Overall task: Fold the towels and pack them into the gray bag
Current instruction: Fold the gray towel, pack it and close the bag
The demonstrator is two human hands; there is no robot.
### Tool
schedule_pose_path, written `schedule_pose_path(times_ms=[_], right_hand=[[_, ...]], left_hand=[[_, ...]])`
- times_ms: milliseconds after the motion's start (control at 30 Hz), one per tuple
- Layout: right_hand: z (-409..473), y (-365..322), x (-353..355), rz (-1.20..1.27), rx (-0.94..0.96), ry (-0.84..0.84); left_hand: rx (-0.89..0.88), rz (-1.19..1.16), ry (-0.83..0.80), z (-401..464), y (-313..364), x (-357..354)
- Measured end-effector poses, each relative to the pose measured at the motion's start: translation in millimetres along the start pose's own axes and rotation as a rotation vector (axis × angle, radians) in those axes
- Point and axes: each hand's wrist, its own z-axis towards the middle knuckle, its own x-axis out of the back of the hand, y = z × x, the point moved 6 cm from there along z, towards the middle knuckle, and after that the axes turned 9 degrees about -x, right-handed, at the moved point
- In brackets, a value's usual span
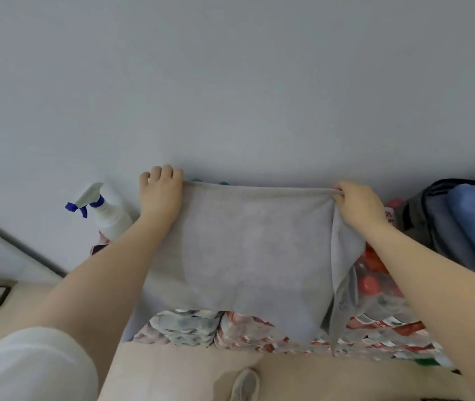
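Left hand (162, 192): I clench the gray towel's (248, 250) top left corner.
Right hand (356, 202): I pinch its top right corner.
Towel: hangs spread between both grips, left of the gray bag (433, 227).

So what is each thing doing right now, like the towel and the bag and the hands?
gray towel: held up, spread out, not folded flat yet
left hand: grips the towel's top left corner
right hand: fingers pinch the top right corner
gray bag: open, something blue inside
spray bottle: standing, leaning against the wall
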Motion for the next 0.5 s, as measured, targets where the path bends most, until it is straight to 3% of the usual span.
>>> schedule_pose_path(times_ms=[100,200,400,500], right_hand=[[15,8,-11,-0.102,-0.008,-0.099],[18,16,-14,-0.072,-0.041,-0.240],[-14,40,2,0.099,-0.132,-0.520],[-26,52,3,0.121,-0.120,-0.483]], left_hand=[[0.066,-0.119,0.077,-4,13,3],[-0.187,-0.298,0.083,-13,67,19],[-0.505,-0.714,-0.191,-62,181,36],[-0.548,-0.739,-0.308,-79,219,27]])
